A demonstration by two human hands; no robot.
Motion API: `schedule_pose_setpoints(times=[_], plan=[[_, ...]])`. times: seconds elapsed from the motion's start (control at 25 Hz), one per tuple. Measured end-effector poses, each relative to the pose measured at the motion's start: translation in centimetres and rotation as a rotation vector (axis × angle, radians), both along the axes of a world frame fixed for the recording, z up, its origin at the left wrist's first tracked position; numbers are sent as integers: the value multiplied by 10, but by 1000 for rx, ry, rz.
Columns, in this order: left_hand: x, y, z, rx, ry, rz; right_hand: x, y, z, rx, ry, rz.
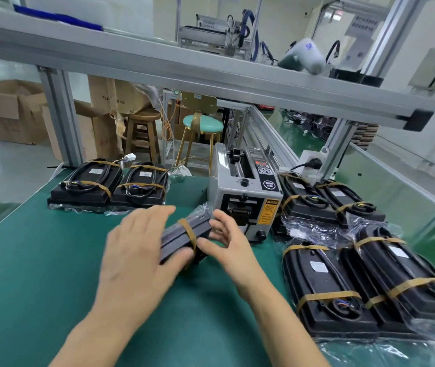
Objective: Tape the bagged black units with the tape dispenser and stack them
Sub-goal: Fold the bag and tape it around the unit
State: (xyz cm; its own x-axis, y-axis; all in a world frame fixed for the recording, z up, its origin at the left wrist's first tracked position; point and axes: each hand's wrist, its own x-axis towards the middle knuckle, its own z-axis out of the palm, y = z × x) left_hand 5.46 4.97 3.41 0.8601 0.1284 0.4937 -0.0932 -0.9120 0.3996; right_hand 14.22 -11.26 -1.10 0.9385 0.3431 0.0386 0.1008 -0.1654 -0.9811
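Note:
A bagged black unit (pixel 182 234) is held tilted on its edge over the green mat, with one strip of brown tape around it. My left hand (pixel 137 250) grips its near left side, fingers underneath. My right hand (pixel 224 239) holds its right end, thumb pressed on the tape. The grey tape dispenser (pixel 243 192) stands just behind the unit, its outlet facing me. Two taped units (pixel 107 184) lie side by side at the far left. Several taped units (pixel 364 276) lie at the right, some stacked.
The green mat (pixel 39 274) covers the bench. An aluminium frame post (pixel 60 115) stands at the far left and a crossbeam (pixel 211 75) runs overhead. A power socket (pixel 314 160) sits behind the dispenser. Stools and cardboard boxes stand beyond the bench.

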Motion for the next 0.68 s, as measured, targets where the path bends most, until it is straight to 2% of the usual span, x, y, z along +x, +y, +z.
schedule_pose_setpoints(times=[0.04,0.12,0.24,0.36,0.48,0.56,0.68], plan=[[6,-8,5,85,125,-10,-2,-1,-2,8,-18,-21],[17,-15,10,133,244,-55,-6,-9,-2,78,17,-7],[20,-3,12,-4,345,-220,-4,-25,0,166,104,2],[12,11,15,-83,373,-348,-2,-22,4,123,84,-40],[8,11,14,-30,381,-484,1,-6,8,123,314,-78],[10,7,13,51,419,-540,1,3,10,31,474,-66],[14,7,10,-12,418,-491,4,-2,8,29,488,-155]])
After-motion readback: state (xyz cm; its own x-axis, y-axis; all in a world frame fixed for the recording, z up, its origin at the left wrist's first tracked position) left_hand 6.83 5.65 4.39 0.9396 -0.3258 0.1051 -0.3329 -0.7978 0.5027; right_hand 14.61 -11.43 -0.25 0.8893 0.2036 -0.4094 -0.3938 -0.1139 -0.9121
